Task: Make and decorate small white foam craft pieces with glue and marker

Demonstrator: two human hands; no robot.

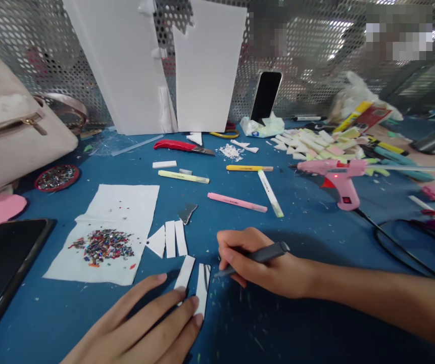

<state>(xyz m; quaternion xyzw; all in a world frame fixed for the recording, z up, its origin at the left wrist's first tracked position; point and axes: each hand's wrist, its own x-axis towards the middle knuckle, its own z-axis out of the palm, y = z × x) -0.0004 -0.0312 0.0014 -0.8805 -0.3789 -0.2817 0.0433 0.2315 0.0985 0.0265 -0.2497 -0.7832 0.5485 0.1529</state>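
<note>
In the head view my right hand (258, 260) grips a dark grey marker (268, 252), its tip just right of a white foam strip (203, 285) that carries dark grey strokes. My left hand (152, 321) lies flat with fingers stretched out. Its fingertips rest on the lower end of that strip and on a second white strip (185, 273) beside it. Farther up are two more strips side by side, a white triangle (157, 241) and a dark grey scrap (187, 213). Yellow, pink and white-barrelled highlighters lie beyond, among them the pink highlighter (237, 202).
A pink glue gun (340, 177) with its cable stands right. A paper sheet (126, 202) holding colourful beads, a phone (8, 278) and a bag (8, 116) are left. A red utility knife (183, 147), white boards (209, 65) and a foam heap (316, 144) lie farther back.
</note>
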